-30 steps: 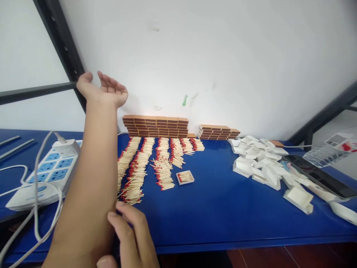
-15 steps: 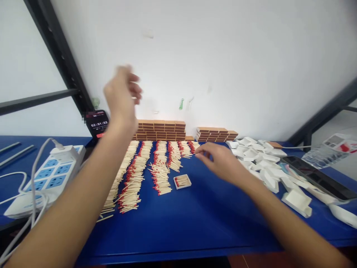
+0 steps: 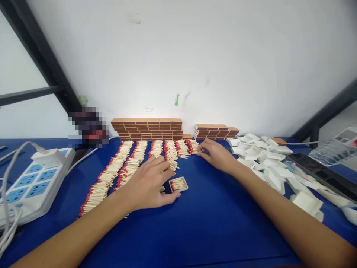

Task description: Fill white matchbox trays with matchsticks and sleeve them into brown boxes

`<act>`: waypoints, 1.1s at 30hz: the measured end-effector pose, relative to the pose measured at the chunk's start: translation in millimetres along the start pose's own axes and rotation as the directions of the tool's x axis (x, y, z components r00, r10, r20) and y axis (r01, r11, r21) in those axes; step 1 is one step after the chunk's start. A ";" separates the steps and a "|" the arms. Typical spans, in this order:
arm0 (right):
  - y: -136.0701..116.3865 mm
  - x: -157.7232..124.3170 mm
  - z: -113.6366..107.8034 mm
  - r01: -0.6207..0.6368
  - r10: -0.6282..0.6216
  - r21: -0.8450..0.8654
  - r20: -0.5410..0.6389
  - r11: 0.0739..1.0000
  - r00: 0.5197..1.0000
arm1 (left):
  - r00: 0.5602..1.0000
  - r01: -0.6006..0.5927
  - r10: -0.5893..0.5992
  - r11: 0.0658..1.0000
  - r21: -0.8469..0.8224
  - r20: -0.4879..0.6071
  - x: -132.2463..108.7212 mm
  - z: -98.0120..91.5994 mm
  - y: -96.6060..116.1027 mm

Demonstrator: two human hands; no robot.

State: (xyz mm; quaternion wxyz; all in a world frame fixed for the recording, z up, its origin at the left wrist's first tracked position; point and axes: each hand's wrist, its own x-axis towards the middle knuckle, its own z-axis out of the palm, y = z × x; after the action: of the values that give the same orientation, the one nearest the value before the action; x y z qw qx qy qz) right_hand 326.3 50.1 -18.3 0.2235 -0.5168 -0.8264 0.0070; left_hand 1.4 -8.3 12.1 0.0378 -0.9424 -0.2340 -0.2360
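Note:
A small white matchbox tray (image 3: pixel 179 184), filled with red-tipped matches, lies tilted to my view on the blue table. My left hand (image 3: pixel 152 180) is over the rows of matches just left of it, fingers apart and thumb reaching along the tray's near side. Part of a match row is hidden beneath that hand. Several rows of loose matches (image 3: pixel 107 175) run back toward the wall. At the right end of the rows, my right hand (image 3: pixel 214 154) has its fingertips pinched beside the last bunch of matches (image 3: pixel 192 146); what they hold is hidden.
Brown matchboxes are stacked in a long block (image 3: pixel 147 128) and a shorter block (image 3: pixel 213 131) along the wall. Empty white trays (image 3: pixel 259 156) are heaped at right beside a dark phone (image 3: pixel 320 175). A power strip (image 3: pixel 39 182) with cables sits at left.
My left hand has come down from the air in front of the wall to the matches beside the filled tray. My right hand stays by the far row. The view has shifted slightly.

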 end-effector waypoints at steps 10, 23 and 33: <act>-9.7 -9.9 -11.2 0.015 -0.013 0.083 -0.024 0.996 1.000 | 0.998 0.009 -0.007 0.999 -0.030 0.063 -2.5 2.9 0.2; -26.6 -18.6 -29.1 -0.010 0.000 0.083 0.111 0.997 0.994 | 0.999 0.018 -0.014 0.997 -0.073 0.053 0.2 3.8 3.3; -30.0 -21.2 -33.3 -0.052 0.040 0.053 0.212 0.997 0.976 | 0.999 0.018 -0.015 0.998 -0.065 0.041 -0.3 4.1 3.4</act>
State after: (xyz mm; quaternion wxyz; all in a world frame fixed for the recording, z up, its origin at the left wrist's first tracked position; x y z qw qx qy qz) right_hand 321.1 10.6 11.3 0.1494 -0.5254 -0.8327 0.0912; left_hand 4.5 -10.7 8.4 0.0003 -0.9458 -0.2347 -0.2245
